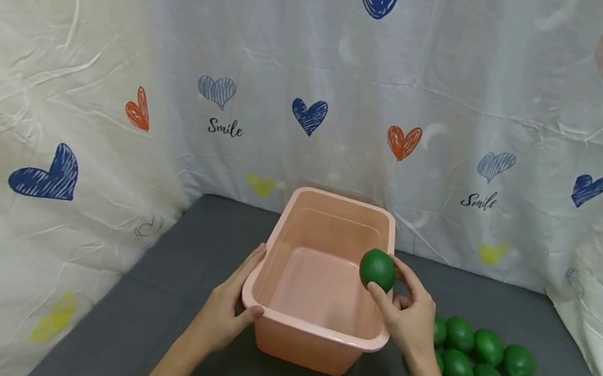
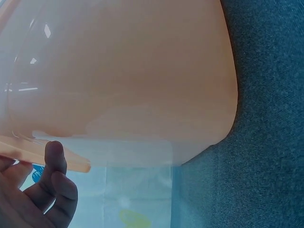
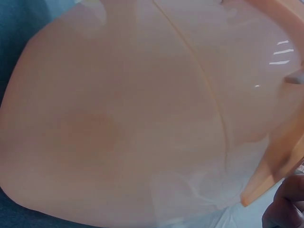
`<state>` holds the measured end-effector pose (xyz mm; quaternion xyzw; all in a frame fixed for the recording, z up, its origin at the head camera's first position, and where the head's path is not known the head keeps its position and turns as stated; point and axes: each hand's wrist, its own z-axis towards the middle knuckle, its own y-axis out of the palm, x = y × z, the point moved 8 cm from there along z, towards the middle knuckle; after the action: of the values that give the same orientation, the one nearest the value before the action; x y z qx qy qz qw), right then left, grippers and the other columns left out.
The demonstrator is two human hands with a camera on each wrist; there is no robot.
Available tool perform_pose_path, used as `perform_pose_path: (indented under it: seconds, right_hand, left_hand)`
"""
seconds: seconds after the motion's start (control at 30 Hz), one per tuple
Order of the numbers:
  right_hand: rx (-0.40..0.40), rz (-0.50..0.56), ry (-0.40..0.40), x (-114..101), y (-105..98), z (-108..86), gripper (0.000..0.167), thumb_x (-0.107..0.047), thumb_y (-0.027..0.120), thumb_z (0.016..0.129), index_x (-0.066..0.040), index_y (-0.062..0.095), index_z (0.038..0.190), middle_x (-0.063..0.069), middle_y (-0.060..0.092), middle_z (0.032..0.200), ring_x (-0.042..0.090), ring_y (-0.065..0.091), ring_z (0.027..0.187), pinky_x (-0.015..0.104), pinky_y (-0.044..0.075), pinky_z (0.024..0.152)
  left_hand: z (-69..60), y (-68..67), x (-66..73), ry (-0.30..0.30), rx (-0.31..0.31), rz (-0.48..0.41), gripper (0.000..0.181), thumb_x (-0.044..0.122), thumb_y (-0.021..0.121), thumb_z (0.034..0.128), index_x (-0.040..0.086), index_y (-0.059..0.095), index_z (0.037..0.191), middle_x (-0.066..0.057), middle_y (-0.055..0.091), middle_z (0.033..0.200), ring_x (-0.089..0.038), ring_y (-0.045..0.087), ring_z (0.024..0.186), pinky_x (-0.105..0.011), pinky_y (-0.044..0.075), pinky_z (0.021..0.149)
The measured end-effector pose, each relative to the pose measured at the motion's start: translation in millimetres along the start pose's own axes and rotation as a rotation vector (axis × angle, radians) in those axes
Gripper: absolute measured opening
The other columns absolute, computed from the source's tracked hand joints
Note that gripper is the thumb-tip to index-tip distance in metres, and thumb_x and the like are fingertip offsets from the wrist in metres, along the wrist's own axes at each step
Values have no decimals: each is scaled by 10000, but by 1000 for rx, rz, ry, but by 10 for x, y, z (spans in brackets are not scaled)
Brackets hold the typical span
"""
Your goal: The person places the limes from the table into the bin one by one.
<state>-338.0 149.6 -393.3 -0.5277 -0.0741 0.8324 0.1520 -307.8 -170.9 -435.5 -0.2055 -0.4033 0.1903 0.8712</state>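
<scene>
A pink plastic tub (image 1: 307,347) stands upright on the dark grey table. My left hand (image 1: 224,308) grips its left rim near the front corner, with the thumb at the front edge. In the left wrist view, the fingers of that hand (image 2: 40,194) curl at the rim beside the tub wall (image 2: 128,80). Over the tub's right rim, my right hand (image 1: 408,316) pinches a smooth dark green avocado-like fruit (image 1: 376,270) between thumb and fingers. The right wrist view is mostly tub wall (image 3: 114,118); the held fruit is out of sight there.
Several more green fruits (image 1: 458,372) lie clustered on the table (image 1: 146,295) to the right of the tub, partly behind my right forearm. A white curtain (image 1: 370,66) printed with hearts hangs behind the table and along its left side.
</scene>
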Motion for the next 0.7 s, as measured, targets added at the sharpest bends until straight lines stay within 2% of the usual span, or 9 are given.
perform_pose_path:
  seconds: [0.23, 0.5, 0.7]
  right_hand:
    - [-21, 30, -8, -1, 32, -3, 578, -126, 809, 946, -91, 612, 1489, 171, 723, 1264, 2, 352, 368, 205, 349, 395]
    - [-28, 25, -2, -12, 20, -12, 588, -137, 817, 939, -77, 611, 1487, 144, 719, 1281, 5, 356, 382, 205, 342, 398]
    - [-19, 4, -30, -29, -49, -57, 569, -143, 825, 934, -139, 638, 1471, 117, 719, 1288, 13, 351, 380, 227, 328, 375]
  left_hand:
    - [1, -7, 6, 6, 9, 13, 935, 791, 470, 990, 220, 276, 1703, 15, 288, 1750, -296, 379, 1554, -499, 425, 1162]
    - [7, -2, -17, 11, 8, 26, 906, 758, 482, 1009, 220, 267, 1706, -3, 287, 1751, -299, 366, 1561, -393, 381, 1185]
    - [5, 5, 8, 24, 6, 16, 894, 750, 456, 1022, 217, 251, 1709, 6, 273, 1755, -318, 383, 1547, -556, 478, 1111]
